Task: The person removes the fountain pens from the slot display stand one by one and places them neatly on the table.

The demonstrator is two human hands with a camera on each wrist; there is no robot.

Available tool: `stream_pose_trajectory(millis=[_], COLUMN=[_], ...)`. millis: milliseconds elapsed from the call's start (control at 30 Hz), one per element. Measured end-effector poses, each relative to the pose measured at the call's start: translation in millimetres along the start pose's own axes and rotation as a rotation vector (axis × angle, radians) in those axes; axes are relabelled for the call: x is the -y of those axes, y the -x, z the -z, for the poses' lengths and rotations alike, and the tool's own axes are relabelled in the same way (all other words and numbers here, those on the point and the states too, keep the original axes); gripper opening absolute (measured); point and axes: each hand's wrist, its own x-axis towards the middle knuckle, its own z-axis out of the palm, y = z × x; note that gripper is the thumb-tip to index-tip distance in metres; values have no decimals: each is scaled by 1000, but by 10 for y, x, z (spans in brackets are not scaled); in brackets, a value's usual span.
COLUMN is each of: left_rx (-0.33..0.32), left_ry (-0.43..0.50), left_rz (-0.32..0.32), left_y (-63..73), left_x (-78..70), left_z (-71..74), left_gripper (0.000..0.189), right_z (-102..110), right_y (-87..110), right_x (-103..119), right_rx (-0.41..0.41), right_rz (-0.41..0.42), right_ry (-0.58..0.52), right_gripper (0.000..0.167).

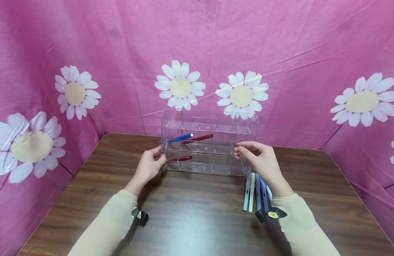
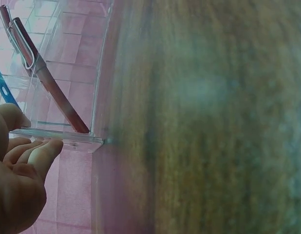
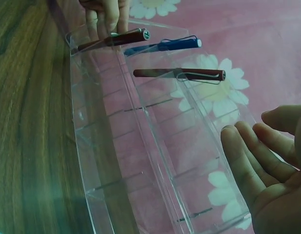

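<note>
A clear plastic tiered pen rack (image 1: 213, 156), divided into small compartments, stands toward the back of the table. My left hand (image 1: 148, 165) pinches its left side wall, thumb on the inner face and fingers on the outer. A blue pen (image 1: 180, 138) and a dark red pen (image 1: 198, 138) lean in an upper tier. Another dark red pen (image 2: 53, 87) slants in the lowest tier, close to the left hand. By the rack's right end, my right hand (image 1: 262, 160) holds nothing; its fingers (image 3: 243, 161) are loosely bent, with the thumb apart from them.
Several pens (image 1: 250, 193) in pale green, blue and purple lie side by side on the wooden table (image 1: 190, 217), below the right hand. Behind the rack hangs a pink cloth (image 1: 209, 42) with large white flowers, which also closes off both sides.
</note>
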Motion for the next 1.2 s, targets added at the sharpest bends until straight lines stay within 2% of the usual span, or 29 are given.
stream_pose_trajectory(millis=[533,733,1067,1200], left_rx=[-3,-3,-3,-8], left_ry=[22,29,24,20], left_rz=[19,19,23,14], left_y=[-2,-10,-8,-9], left_x=[15,15,13,12], left_z=[3,-3,-5,-6], left_gripper=[49,49,50,49], right_z=[-223,-285,-429,-491], right_y=[-107,-155,-273,-326], right_x=[56,98,134,151], right_rx=[40,25,-7,-21], right_rz=[-7,-32,-23,-1], right_ry=[-2,-12,-54,-39], right_gripper=[27,30,32,33])
